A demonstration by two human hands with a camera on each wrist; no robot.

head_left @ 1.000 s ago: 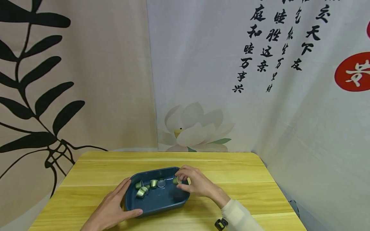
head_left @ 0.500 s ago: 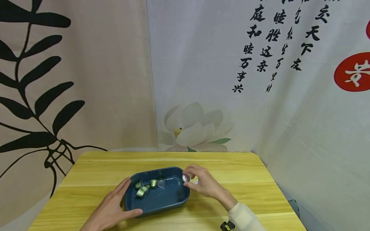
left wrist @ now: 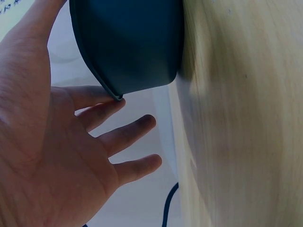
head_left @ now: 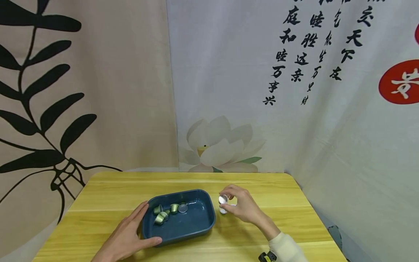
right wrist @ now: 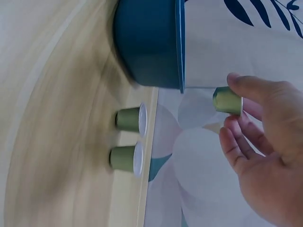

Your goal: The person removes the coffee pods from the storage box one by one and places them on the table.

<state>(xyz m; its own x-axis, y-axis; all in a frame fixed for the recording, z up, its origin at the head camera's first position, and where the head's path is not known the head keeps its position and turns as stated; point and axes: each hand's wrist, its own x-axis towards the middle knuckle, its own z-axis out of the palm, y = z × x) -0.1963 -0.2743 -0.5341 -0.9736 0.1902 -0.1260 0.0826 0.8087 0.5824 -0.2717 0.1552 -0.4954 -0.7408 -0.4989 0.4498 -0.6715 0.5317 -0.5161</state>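
My right hand (head_left: 243, 205) pinches a green coffee capsule (right wrist: 227, 100) between thumb and fingertips, its pale rim uppermost. It is above the table, just right of a dark blue rectangular dish (head_left: 193, 226). Beneath it, two more capsules stand rim up on the wood: one green capsule (right wrist: 130, 119) nearer the dish and another capsule (right wrist: 124, 158) beside it. Several green capsules (head_left: 159, 219) lie tumbled in the dish's left half. My left hand (head_left: 126, 234) rests spread on the dish's left end, thumb along the near rim, index fingertip touching the rim corner, other fingers (left wrist: 130, 135) extended free.
The yellow wood table (head_left: 278, 218) carries the dish near its middle. Behind it hang printed cloths, one with a pale lotus (head_left: 226, 149). A black cable (left wrist: 169, 203) shows beyond the table edge in the left wrist view.
My right hand has lifted a capsule out of the dish's right end and carried it rightward over the rim to above the standing capsules. The left hand and dish stay put.
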